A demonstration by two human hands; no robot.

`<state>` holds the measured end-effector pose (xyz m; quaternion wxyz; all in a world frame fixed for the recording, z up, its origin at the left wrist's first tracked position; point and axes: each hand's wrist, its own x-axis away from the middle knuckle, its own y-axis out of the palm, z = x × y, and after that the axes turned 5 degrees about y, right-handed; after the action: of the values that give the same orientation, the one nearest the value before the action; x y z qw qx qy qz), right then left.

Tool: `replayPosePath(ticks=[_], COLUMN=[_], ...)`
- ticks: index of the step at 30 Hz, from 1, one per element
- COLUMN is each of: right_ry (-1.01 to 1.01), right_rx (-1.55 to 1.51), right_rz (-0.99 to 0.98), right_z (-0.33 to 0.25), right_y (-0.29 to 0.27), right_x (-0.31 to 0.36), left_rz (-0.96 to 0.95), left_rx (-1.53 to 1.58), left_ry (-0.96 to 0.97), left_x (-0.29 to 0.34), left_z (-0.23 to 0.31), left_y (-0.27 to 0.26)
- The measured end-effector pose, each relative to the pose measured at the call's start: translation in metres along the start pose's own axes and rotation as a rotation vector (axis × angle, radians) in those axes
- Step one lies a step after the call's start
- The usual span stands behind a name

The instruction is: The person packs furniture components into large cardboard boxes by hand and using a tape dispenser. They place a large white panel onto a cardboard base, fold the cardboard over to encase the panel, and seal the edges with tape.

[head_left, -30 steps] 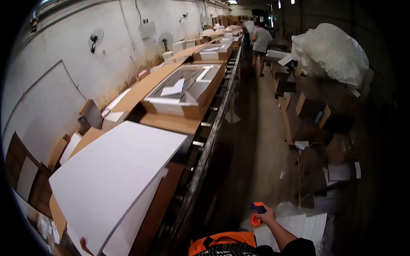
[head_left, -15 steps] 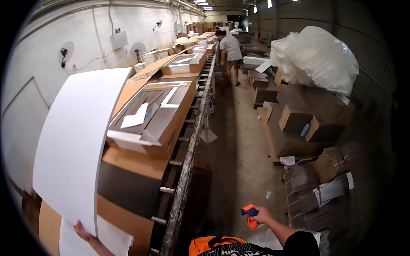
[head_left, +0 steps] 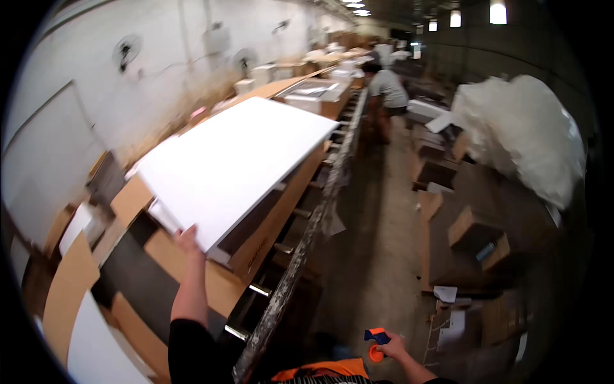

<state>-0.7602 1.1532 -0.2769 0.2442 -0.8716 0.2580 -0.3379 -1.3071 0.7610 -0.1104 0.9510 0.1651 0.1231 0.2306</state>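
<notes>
My left hand [head_left: 188, 239] grips the near edge of a large white panel [head_left: 236, 163]. The panel lies nearly flat over an open cardboard carton [head_left: 281, 208] on the roller conveyor, covering most of what is inside; its near right edge stays raised above the carton, with dark grey showing beneath. Low on the right, away from the conveyor, my right hand [head_left: 394, 346] is closed around an orange and dark blue tape dispenser [head_left: 378, 335].
The conveyor's worn metal rail [head_left: 300, 256] runs beside the aisle [head_left: 377, 217]. Farther along, a person in a grey shirt [head_left: 387, 89] bends beside the line. To the right are stacked brown boxes [head_left: 476, 227] and a big bundle of translucent plastic [head_left: 518, 134]. Another white panel [head_left: 102, 349] stands at lower left.
The white panel has swung from steeply raised on the left to nearly flat over the carton. My left arm has reached forward with it. My right hand still holds the tape dispenser.
</notes>
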Motion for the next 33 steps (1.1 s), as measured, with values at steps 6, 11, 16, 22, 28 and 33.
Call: replayPosePath(ticks=[6, 11, 16, 22, 28, 33], right_ry=[-0.168, -0.281, -0.567, -0.734, -1.407, -2.145], right_rx=[0.049, -0.204, -0.179, -0.217, -0.102, -0.699], right_rz=[-0.120, -0.688, -1.220, -1.229, -0.362, -0.490], right_z=[-0.056, -0.176, -0.304, -0.361, -0.394, -0.509], right_y=[-0.021, 0.007, 0.119, 0.349, 0.407, 0.172], right_x=[-0.110, -0.137, -0.047, 0.021, 0.087, 0.343], left_rz=[-0.064, -0.209, 0.129, 0.476, 0.547, 0.392], left_rx=[-0.768, -0.719, -1.101, -1.415, -1.543, -1.413], left_ry=[0.276, 0.592, 0.909, 0.818, 0.662, 0.490], left_x=[0.055, 0.173, 0.283, 0.418, 0.484, 0.468], left_z=[0.005, 0.099, 0.265, 0.380, 0.438, 0.417], left_y=[0.034, -0.071, -0.192, -0.313, -0.421, -0.505])
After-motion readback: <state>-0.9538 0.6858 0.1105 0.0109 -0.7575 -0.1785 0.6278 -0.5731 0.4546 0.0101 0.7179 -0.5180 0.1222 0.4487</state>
